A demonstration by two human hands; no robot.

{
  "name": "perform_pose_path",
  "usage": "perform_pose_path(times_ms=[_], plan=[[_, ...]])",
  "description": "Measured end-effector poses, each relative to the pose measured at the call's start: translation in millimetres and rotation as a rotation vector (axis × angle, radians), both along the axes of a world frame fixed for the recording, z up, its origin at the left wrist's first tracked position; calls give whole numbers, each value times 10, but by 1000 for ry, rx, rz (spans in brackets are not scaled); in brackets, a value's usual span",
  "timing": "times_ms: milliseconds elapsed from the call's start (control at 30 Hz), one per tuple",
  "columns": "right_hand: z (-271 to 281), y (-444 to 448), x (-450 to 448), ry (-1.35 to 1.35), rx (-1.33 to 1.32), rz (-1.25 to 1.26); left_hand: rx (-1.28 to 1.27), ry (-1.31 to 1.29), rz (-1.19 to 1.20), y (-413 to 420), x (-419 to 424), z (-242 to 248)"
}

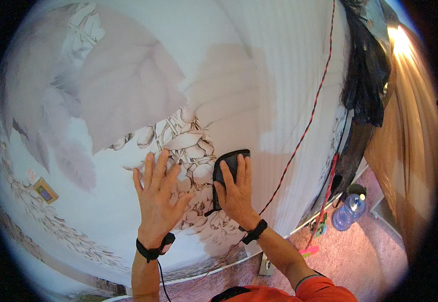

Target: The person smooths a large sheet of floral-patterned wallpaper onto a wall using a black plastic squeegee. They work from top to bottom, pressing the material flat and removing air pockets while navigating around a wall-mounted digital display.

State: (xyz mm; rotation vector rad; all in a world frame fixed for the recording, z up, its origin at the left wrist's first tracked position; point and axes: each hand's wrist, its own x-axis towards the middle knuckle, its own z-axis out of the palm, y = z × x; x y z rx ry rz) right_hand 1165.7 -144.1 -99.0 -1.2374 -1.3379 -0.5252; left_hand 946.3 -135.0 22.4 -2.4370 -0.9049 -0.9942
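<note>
A large pale sheet printed with flowers and feathers (pixel 204 143) spreads before me, lying against what looks like a wall. My left hand (pixel 160 200) rests with fingers spread on the printed flowers. Under my right hand (pixel 238 188) is a flat black pad (pixel 226 166) with a curved edge, pressed to the sheet to the right of the flowers; the fingers lie over it. Both wrists wear black straps.
A twisted red and black cord (pixel 309 117) crosses in front of the sheet. Lower right, a blue plastic water bottle (pixel 349 212) is on the pink-toned floor, near a brown curtain (pixel 404 151). Dark cloth or plastic (pixel 366 75) hangs at right. A gold-framed fixture (pixel 45 190) sits at left.
</note>
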Motion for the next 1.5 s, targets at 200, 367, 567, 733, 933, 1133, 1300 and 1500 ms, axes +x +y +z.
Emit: perform_pose_path(times_ms=[200,367,567,733,933,1133,1300,1500], plan=[[247,21,41,5,23,7,-26,-37,-7,-50,27,0],[222,47,56,-11,40,-10,-8,-61,-11,-24,52,-55],[518,120,155,-30,100,-59,-35,-60,-17,-32,48,15],[1130,161,133,-101,134,-67,5,-123,-51,38,32,12],[1274,202,-141,-294,98,-13,38,-127,-62,109,2,-37],[844,177,90,-313,42,-16,-12,-86,-93,149,-58,-51],[1295,243,347,-213,177,-161,12,-107,-125,164,-66,-73],[1747,372,136,-308,272,-162,-9,-137,-155,130,-43,-46]])
